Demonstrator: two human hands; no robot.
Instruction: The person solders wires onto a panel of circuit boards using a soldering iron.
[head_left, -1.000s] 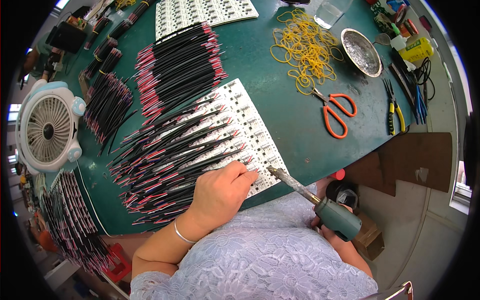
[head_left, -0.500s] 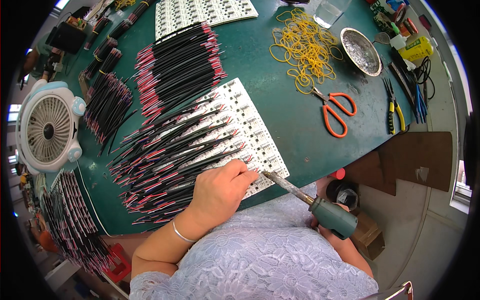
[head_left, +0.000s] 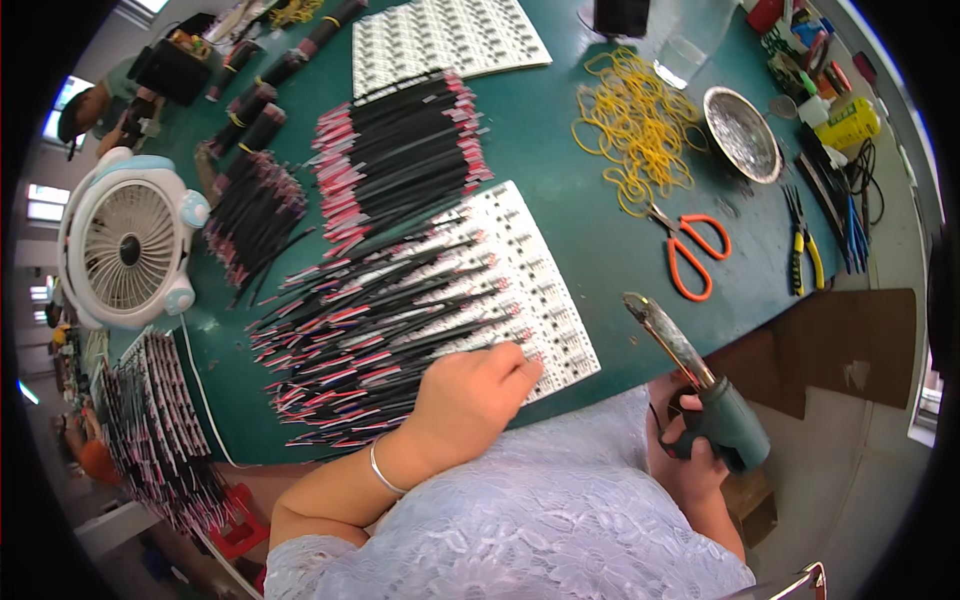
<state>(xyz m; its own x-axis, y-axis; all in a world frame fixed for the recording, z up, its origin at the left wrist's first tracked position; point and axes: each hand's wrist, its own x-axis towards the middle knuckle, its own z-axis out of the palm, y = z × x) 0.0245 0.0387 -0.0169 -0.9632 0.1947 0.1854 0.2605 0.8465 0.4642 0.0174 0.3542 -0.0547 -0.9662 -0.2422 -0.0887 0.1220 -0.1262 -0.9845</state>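
The left hand [head_left: 480, 395] is closed, thumb and forefinger drawn together over the lower right part of the white circuit board [head_left: 545, 305]; whether a wire sits between the fingertips cannot be told. The right hand [head_left: 695, 455] is wrapped around the dark green handle of a soldering iron [head_left: 735, 425], low in the right half of the frame, with its metal tip pointing up and left, apart from the board.

The board lies flat on the green table [head_left: 600, 255], tilted in the middle of the frame. Rows of small dark parts show along its bare right side, while black wires [head_left: 380, 340] with red and white ends cover its left side and spread past its edge.

The left forearm [head_left: 405, 455], with a silver bracelet [head_left: 378, 468], comes up from the lower left and slants right, palm turned down. The right forearm [head_left: 715, 520] rises from the lower right, close to the body.
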